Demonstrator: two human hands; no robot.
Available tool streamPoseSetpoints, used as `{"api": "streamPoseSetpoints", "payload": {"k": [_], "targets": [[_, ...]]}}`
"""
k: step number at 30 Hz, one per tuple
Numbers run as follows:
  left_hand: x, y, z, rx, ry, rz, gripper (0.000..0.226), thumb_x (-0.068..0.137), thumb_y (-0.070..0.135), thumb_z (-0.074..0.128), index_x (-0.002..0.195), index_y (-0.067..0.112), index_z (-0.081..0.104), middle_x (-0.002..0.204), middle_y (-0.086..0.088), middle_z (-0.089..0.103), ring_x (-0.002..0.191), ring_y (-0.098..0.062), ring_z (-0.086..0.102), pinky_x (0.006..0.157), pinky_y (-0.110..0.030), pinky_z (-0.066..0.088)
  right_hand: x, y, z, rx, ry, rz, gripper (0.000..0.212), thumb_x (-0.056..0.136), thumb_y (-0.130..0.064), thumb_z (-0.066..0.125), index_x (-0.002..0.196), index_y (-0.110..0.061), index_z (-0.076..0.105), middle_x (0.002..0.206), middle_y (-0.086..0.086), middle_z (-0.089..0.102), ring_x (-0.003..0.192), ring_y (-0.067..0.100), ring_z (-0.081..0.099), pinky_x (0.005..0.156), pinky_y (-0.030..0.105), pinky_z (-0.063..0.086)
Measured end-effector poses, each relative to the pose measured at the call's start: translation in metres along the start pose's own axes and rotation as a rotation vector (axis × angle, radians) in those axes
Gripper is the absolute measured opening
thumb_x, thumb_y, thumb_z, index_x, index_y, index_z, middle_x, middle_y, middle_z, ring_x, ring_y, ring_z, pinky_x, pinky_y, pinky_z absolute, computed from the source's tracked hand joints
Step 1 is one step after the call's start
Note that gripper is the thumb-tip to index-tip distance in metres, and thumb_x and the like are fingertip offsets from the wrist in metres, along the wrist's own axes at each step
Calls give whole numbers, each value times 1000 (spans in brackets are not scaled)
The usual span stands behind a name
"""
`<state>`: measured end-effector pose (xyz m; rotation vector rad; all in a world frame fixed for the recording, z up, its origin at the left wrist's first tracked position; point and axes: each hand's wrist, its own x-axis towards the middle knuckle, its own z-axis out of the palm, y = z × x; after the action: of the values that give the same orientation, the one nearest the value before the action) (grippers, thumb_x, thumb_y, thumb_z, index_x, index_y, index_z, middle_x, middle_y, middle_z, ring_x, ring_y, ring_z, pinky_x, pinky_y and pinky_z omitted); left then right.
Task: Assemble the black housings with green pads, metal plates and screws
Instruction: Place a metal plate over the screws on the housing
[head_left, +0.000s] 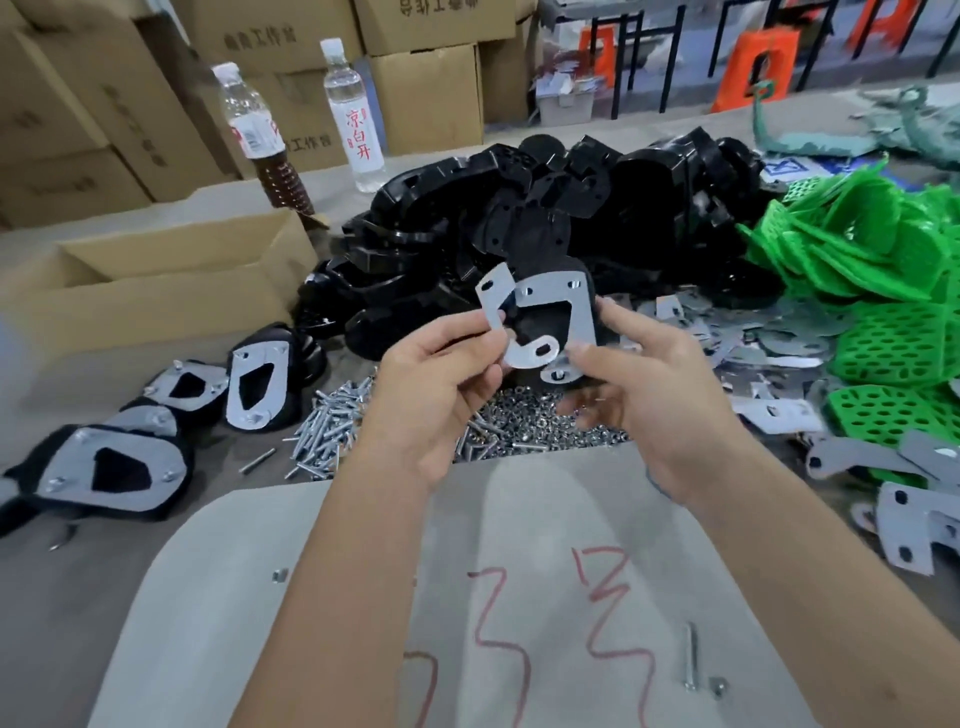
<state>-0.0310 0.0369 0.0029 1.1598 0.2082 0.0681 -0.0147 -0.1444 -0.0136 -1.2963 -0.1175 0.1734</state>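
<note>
My left hand (441, 384) pinches a curved metal plate (497, 301) and holds it in the air above the table. My right hand (639, 384) grips a black housing (540, 322) with a second metal plate (566, 306) lying on its face. The two plates touch at the middle. A heap of black housings (545, 208) lies behind. Green pads (872, 291) pile up at the right. Screws (327, 421) and nuts (530, 421) lie under my hands. Three finished housings (114, 467) with plates sit at the left.
An open cardboard box (156, 280) stands at the back left, with two bottles (353, 104) behind it. Loose metal plates (779, 353) are scattered at the right. A grey sheet (363, 597) with red marks lies near me, carrying a screw (690, 657) and a nut (279, 574).
</note>
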Motion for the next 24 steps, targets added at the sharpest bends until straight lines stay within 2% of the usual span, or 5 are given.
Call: {"api": "streamPoseSetpoints", "payload": {"k": [4,7,10,17,24], "targets": [[-6,-1,0,136,-75,123,17,88,-5,73,97,8,78,79,-6,75,65,-10,66,58,-16,51,-5,4,9,-53,-47,-26,38,96,-2,70,125,-27,74,88,12,77,60,27,64,50,27,53],[-7,-4,1,286,-44,201,27,86,-5,77,82,21,81,69,-2,73,61,-9,66,56,-17,49,-6,6,10,-98,-62,-48,43,94,1,70,122,-32,75,84,11,77,60,25,65,52,27,54],[-7,-4,0,331,-35,221,24,87,-5,75,83,19,79,69,-3,73,61,-9,66,53,-18,47,-5,7,10,-105,-81,-72,45,95,-1,72,124,-35,74,83,10,77,61,25,66,53,27,55],[-7,-2,0,328,-7,229,14,92,-5,70,89,8,74,67,-4,69,58,-11,61,53,-19,47,-3,10,8,-110,-73,-79,44,99,-1,66,133,-30,69,85,8,77,65,26,69,62,31,60],[-6,1,-3,236,14,281,20,94,-6,67,99,12,71,73,0,73,67,-11,68,59,-20,53,-1,10,2,-29,-26,-36,42,100,-2,65,137,-21,67,93,14,78,65,29,70,63,30,60]]}}
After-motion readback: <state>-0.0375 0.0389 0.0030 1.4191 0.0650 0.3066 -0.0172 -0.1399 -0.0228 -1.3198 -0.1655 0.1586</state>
